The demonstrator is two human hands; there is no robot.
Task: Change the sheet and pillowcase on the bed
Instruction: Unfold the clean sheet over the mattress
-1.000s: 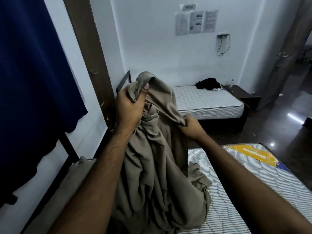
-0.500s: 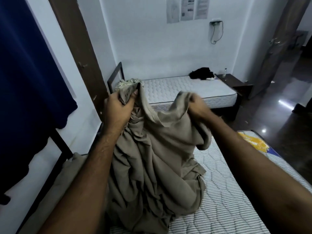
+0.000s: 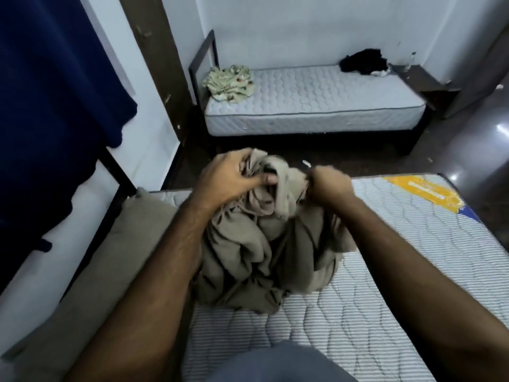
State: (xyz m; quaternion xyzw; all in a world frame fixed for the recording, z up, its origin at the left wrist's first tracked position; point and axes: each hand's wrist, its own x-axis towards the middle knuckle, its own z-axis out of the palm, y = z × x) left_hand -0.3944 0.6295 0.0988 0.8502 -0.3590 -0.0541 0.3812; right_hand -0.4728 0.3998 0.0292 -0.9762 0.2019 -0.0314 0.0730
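Note:
A bunched tan bedsheet (image 3: 264,252) is heaped on the bare striped mattress (image 3: 385,285) in front of me. My left hand (image 3: 228,180) grips a thick fold at the top of the bundle, thumb pressed across the cloth. My right hand (image 3: 329,184) is clenched on another fold just to the right. Both hands are close together above the heap. More tan cloth (image 3: 110,260) lies spread along the left side of the mattress. What lies under the bundle is hidden.
A second bed with a white mattress (image 3: 316,103) stands against the far wall, with a crumpled floral cloth (image 3: 230,86) at its left end and a dark garment (image 3: 363,62) at its right. A dark blue curtain (image 3: 55,106) hangs at left. Dark floor lies between the beds.
Both hands have come down and together, lowering the sheet from chest height into a tighter bundle on the mattress. The view has tilted downward.

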